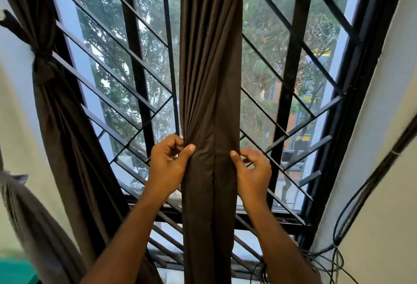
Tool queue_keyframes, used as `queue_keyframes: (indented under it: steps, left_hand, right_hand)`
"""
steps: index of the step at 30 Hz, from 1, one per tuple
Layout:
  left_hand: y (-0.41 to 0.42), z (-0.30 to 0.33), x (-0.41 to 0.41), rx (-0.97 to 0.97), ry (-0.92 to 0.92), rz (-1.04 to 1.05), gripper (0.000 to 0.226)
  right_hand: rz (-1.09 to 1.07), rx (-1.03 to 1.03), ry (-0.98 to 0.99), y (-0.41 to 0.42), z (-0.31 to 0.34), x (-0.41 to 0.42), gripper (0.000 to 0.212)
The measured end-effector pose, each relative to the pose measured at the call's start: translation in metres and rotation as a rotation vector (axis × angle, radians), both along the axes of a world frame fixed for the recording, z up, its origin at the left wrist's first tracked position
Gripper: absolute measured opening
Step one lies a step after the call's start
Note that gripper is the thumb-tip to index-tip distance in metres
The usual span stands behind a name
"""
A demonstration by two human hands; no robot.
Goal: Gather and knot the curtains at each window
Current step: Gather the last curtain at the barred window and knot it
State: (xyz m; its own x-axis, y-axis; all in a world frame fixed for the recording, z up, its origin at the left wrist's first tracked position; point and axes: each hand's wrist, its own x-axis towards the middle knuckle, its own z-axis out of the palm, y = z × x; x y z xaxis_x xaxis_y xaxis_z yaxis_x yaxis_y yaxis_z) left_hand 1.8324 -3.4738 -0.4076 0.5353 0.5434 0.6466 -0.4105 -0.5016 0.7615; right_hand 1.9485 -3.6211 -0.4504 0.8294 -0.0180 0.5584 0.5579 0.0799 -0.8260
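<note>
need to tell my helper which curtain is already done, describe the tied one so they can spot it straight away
Face the window grille of black slanted bars and look along its left edge. The tied curtain hangs there, dark brown, cinched at its middle. Unlike the middle curtain, which hangs straight with the left hand and right hand pinching its edges, it has a knot and nobody touches it.

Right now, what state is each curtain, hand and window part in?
Middle curtain: hanging, gathered, not knotted.
Left curtain: already knotted.
Left hand: gripping the middle curtain's left edge.
Right hand: pinching its right edge.
Window grille: closed, trees behind.
Cables: hanging loose by the wall.
</note>
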Motion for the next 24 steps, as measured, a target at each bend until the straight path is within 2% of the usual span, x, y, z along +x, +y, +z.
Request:
queue_keyframes:
  steps: [3,5,7,9,14,17,20,22,24]
  left_hand:
    - [-0.008,-0.002,0.007,0.198,-0.052,0.238,0.027]
    - [-0.019,-0.004,0.010,0.282,-0.063,0.358,0.025]
    - [-0.027,-0.006,0.013,0.301,-0.066,0.364,0.024]
    - [-0.030,-0.010,0.016,0.217,-0.057,0.267,0.027]
    - [-0.033,-0.013,0.007,0.065,-0.026,0.021,0.019]
    - [-0.037,-0.008,0.006,0.002,0.003,0.023,0.025]
    - [-0.030,-0.006,0.007,0.050,0.015,0.090,0.035]
    - [-0.023,-0.007,0.005,0.056,0.023,0.060,0.031]
    - [-0.018,-0.008,0.003,0.009,0.028,0.008,0.015]
  right_hand:
    - [-0.150,0.014,-0.154,0.001,0.001,-0.022,0.012]
    - [-0.123,-0.092,-0.337,0.007,-0.006,-0.048,0.012]
    - [-0.023,-0.193,-0.460,0.016,-0.012,-0.068,0.017]
    - [0.038,-0.197,-0.440,0.022,-0.011,-0.066,0.019]
    - [0.101,-0.168,-0.396,0.021,-0.012,-0.058,0.015]
    - [0.155,-0.184,-0.404,0.024,-0.013,-0.057,0.017]
    - [0.283,-0.172,-0.441,0.020,-0.012,-0.058,0.017]
    - [0.231,-0.104,-0.410,0.012,-0.010,-0.053,0.017]
    - [0.053,-0.091,-0.301,0.006,-0.010,-0.037,0.018]
